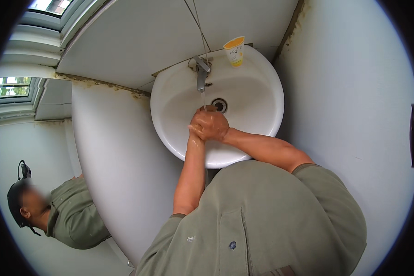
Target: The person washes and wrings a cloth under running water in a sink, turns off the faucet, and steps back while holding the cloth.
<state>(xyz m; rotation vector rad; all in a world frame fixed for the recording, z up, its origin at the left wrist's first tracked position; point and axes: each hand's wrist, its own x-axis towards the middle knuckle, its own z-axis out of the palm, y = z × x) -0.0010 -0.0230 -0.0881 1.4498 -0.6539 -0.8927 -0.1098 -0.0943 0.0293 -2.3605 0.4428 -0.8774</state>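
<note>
At the left, a mirror (27,147) shows a person in a dark cap and olive shirt. Right of it, a white washbasin (264,99) sits against the pale wall (129,41); its chrome faucet (201,80) is running, and a white-and-yellow tube (235,53) stands on the rim. The left hand (198,121) and right hand (217,125) clasp each other under the water near the drain (219,105) — fingers overlapping, though how far each set is bent cannot be told. The left forearm points nearly straight up the view; the right slants inward.
</note>
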